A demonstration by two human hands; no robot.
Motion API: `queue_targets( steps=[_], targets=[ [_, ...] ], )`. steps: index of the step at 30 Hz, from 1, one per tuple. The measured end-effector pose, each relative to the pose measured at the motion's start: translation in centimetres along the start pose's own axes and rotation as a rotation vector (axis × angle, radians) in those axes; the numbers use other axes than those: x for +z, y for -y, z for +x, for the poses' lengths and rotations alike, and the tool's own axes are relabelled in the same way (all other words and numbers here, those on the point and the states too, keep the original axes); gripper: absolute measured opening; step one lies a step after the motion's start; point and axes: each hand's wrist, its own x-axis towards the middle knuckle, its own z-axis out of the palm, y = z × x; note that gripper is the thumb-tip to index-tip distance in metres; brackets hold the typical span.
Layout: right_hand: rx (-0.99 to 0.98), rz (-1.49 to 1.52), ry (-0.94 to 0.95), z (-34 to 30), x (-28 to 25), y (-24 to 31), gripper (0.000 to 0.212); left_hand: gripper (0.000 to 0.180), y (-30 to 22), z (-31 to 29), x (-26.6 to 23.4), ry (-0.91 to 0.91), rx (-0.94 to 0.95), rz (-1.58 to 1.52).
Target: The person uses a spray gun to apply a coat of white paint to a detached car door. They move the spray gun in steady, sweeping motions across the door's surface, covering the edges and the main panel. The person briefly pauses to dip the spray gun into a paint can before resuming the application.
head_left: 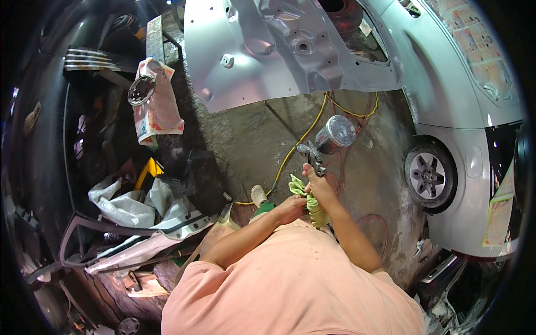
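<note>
Spray gun (314,158) with a round metallic cup (340,132) juts away from the body at mid-floor, gripped in the right hand (321,188), its thumb laid along the near end. From that grip the gun and cup reach outward, the cup beyond and slightly right, tilted, its round face turned up; the right hand is the nearer of the two. Just behind and to the left, the left hand (290,210) has its fingers closed on a yellow-green cloth (316,215), bunched between both hands; whether it wraps the gun's handle cannot be told. Below lies a worn concrete floor (245,134), crossed by a yellow hose (319,115). Ahead, a large silver body panel (257,67) spans the upper view. A silver vehicle (469,184) with a spoked wheel (429,175) stands at right; white plastic sheeting (123,205) lies bunched at left.
</note>
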Motion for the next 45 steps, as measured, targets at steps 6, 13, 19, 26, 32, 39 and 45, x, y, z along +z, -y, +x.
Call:
queue_targets(
  steps=[6,13,19,26,32,39,45],
  targets=[
    [-0.007,0.04,-0.025,0.3,2.1,0.4,0.078,0.036,-1.8,-1.4,-1.0,0.019,-0.047,-0.007],
    [0.043,0.048,-0.008,0.1,2.2,0.8,0.073,0.037,-1.8,-1.5,-1.7,0.058,-0.065,-0.002],
    [-0.025,0.016,0.03,-1.1,0.2,2.8,0.073,0.036,-1.7,-1.7,1.0,0.021,-0.041,0.024],
    [-0.09,0.083,0.081,-1.6,-3.2,4.7,0.072,0.034,-0.2,1.2,1.6,0.089,0.084,0.038],
    [-0.234,0.048,0.113,-2.7,-7.4,5.9,0.065,0.033,1.7,4.3,2.9,0.077,0.097,0.054],
    [-0.328,0.063,0.036,-3.9,-10.8,10.4,0.059,0.036,-2.6,4.8,10.8,0.075,0.033,0.245],
    [-0.282,0.012,-0.147,-4.3,-11.1,15.1,0.059,0.046,-7.2,1.9,11.5,0.155,-0.071,0.595]
  ],
)
